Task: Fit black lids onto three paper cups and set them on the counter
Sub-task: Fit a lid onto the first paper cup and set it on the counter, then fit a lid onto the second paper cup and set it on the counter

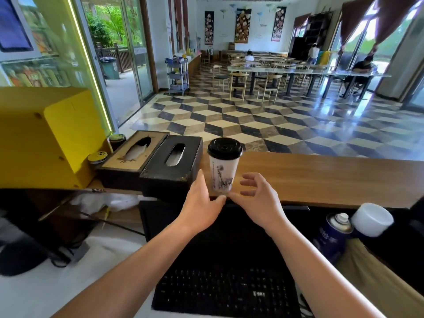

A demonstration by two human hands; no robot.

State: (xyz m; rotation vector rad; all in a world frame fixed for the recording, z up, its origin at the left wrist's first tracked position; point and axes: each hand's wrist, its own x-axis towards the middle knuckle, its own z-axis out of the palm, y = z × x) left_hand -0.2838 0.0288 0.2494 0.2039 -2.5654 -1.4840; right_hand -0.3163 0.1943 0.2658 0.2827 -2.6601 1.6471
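Note:
A white paper cup (222,174) with an ink drawing stands upright on the wooden counter (321,177), a black lid (224,147) fitted on its top. My left hand (202,203) hovers just left of the cup's base, fingers straight and apart from the cup. To the right of the base is my right hand (259,198), its fingers loosely spread and holding nothing. Neither hand touches the cup.
Two tissue boxes (160,166) sit on the counter left of the cup, beside a yellow box (46,134). Below the counter are a black keyboard (227,292), a blue spray can (332,235) and a white cap (371,219). Beyond lies a dining hall with tables.

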